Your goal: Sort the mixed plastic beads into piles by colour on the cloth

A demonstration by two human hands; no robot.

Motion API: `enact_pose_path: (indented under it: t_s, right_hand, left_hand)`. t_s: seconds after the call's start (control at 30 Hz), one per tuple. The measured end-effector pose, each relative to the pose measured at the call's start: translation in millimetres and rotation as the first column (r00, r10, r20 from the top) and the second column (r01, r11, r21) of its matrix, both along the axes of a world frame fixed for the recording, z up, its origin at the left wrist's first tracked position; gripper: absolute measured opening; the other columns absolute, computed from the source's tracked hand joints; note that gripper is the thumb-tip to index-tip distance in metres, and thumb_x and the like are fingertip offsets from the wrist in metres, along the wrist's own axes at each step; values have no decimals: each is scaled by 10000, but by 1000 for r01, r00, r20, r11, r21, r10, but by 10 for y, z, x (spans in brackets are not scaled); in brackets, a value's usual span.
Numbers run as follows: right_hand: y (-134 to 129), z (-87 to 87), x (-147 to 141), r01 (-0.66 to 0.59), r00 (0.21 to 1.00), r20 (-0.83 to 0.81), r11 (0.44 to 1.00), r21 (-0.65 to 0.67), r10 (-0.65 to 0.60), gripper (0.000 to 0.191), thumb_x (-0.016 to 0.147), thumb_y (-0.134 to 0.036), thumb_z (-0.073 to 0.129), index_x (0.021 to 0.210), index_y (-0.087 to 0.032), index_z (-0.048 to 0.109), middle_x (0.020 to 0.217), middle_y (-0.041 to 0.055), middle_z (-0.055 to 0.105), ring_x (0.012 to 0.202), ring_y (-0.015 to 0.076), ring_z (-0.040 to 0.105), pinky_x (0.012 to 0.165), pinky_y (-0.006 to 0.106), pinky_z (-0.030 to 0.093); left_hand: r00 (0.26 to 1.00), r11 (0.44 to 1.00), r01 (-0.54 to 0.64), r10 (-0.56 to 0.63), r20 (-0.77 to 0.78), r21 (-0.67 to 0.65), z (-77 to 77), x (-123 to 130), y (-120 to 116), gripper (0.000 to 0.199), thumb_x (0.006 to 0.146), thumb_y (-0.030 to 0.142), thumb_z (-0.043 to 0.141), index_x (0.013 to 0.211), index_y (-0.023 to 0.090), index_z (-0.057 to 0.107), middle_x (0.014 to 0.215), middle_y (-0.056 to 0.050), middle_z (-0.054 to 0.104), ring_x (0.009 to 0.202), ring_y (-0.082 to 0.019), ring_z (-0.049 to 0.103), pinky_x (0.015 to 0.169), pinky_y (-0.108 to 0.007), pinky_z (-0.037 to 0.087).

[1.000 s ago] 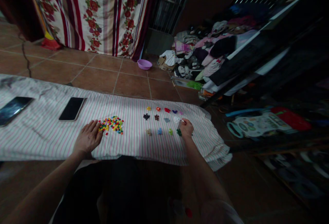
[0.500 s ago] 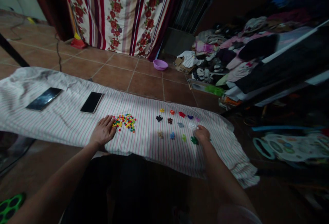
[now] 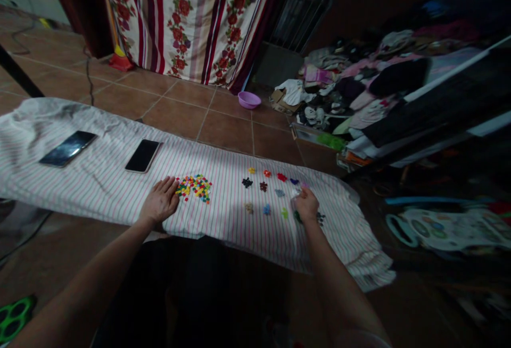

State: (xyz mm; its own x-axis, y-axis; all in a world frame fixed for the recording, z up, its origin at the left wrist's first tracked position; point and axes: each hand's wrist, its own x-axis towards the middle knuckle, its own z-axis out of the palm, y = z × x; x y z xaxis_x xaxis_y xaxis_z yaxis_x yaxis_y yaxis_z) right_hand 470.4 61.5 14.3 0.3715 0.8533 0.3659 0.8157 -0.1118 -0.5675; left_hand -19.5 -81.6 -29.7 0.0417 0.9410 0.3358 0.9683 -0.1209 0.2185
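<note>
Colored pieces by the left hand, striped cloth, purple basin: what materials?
Colored pieces: probably plastic, going by the small, bright, solid-colored bits; too small to judge finish.
Striped cloth: fabric, matte, shown by soft folds and wrinkles; fiber can't be told.
Purple basin: likely molded plastic, smooth-looking, from its even color and clean rim.

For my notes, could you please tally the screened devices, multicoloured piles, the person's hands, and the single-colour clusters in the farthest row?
Screened devices: 2
Multicoloured pile: 1
Left hand, right hand: 2
Yellow, orange, red, dark blue, pink clusters: 5
Total: 10
</note>
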Motion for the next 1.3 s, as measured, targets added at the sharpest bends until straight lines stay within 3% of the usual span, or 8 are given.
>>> enact_pose_path:
  t_s: [0.07, 0.17, 0.37, 0.53, 0.63, 0.9, 1.07, 1.3]
  right_hand:
    - [-36, 8, -264, -36, 999, -14, 999, 28, 37, 427, 777, -195, 381, 1048, -128, 704, 961, 115, 708, 949, 233, 631, 906, 376, 486]
    - [-229, -52, -836, -273, 960, -26, 951, 147, 280, 398, 802, -196, 379, 1027, -140, 702, 997, 128, 705, 975, 232, 641, 928, 397, 502]
    - [-1099, -295, -2125, -751, 653, 39, 641, 157, 756, 390, 900, -168, 354, 1086, -179, 697, 1105, 99, 703, 1065, 188, 636, 975, 354, 520]
    - [-1449, -256, -2783, -903, 429, 40, 429, 14, 902, 390, 941, -141, 385, 1194, -241, 664, 1213, 34, 676, 1147, 141, 597, 1045, 287, 469]
    - [-1333, -207, -3007, -889, 456, 35, 457, -21, 889, 372, 943, -140, 408, 1211, -216, 655, 1242, 58, 652, 1176, 148, 581, 1046, 274, 462]
    - [-1059, -423, -3256, -734, 678, -44, 679, 14, 734, 342, 955, -163, 417, 1166, -197, 684, 1097, 87, 651, 1055, 177, 612, 976, 304, 504]
    - [-1049, -496, -3257, -733, 677, -42, 679, 42, 735, 372, 958, -161, 393, 1188, -204, 681, 1071, 83, 634, 1031, 170, 608, 954, 296, 506]
    - [-1103, -328, -3368, -713, 641, 193, 670, -208, 743, 427, 947, -200, 490, 1357, -285, 575, 1086, 95, 620, 998, 222, 569, 909, 347, 498]
  left_hand:
    - [1000, 1000, 3, -3, 2, 5, -2, -3, -1, 506, 924, 353, 331, 1293, 103, 570, 1402, -165, 553, 1387, -296, 418, 1141, -480, 345]
    - [1000, 1000, 11, -11, -2, 10, -10, -8, 0, 506, 930, 359, 321, 1283, 101, 577, 1395, -169, 557, 1386, -297, 418, 1144, -476, 340]
    - [1000, 1000, 23, -23, -5, 17, -53, -21, 7, 513, 929, 367, 335, 1289, 89, 571, 1388, -184, 560, 1384, -314, 417, 1139, -494, 343]
    - [999, 998, 41, -42, 23, 52, -85, -35, 7, 479, 934, 330, 340, 1278, 97, 579, 1381, -183, 567, 1379, -318, 424, 1126, -520, 359]
    - [998, 996, 54, -55, 9, 69, -88, -41, 10, 461, 938, 307, 345, 1266, 91, 586, 1364, -178, 582, 1367, -307, 443, 1130, -498, 365]
    - [1000, 998, 18, -18, 1, 64, -49, -18, 14, 441, 938, 280, 355, 1250, 89, 602, 1346, -178, 596, 1340, -297, 475, 1124, -483, 379]
    - [1000, 999, 1, -2, 18, 54, -28, 2, 15, 438, 934, 269, 356, 1260, 104, 598, 1359, -167, 588, 1347, -286, 470, 1126, -475, 379]
    - [998, 999, -17, 15, 58, 48, -29, 19, 17, 425, 922, 251, 398, 1270, 114, 601, 1367, -168, 582, 1356, -288, 461, 1138, -476, 369]
